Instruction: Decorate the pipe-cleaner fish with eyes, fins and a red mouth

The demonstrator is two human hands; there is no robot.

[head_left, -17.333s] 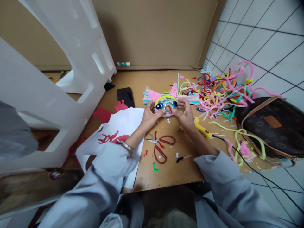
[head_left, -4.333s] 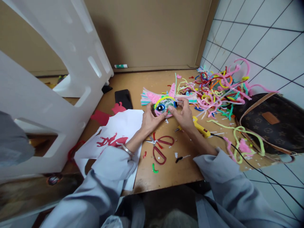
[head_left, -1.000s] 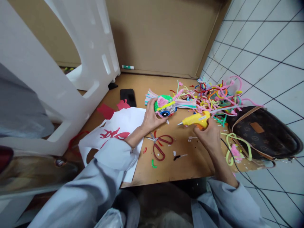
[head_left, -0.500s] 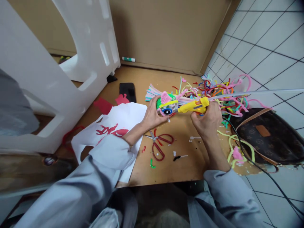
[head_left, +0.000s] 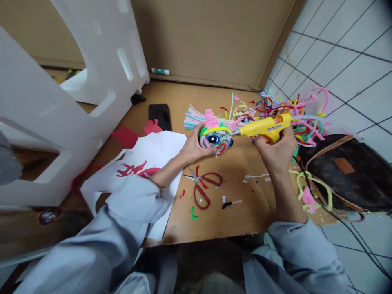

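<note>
As the left hand [head_left: 196, 148] clasps its side, a round, pink-eared, red-mouthed craft face [head_left: 221, 137] between the far and near edges of the table [head_left: 241, 226] looks toward the latter. The right hand [head_left: 280, 150] grips a yellow glue gun [head_left: 260, 127], long axis left-to-right, nozzle [head_left: 236, 132] toward the face.

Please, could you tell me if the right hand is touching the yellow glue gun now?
Touching. The head view shows the right hand closed around the grip of the yellow glue gun, without any gap between them.

Black phone [head_left: 159, 117] — dark brown handbag [head_left: 366, 173]
</note>
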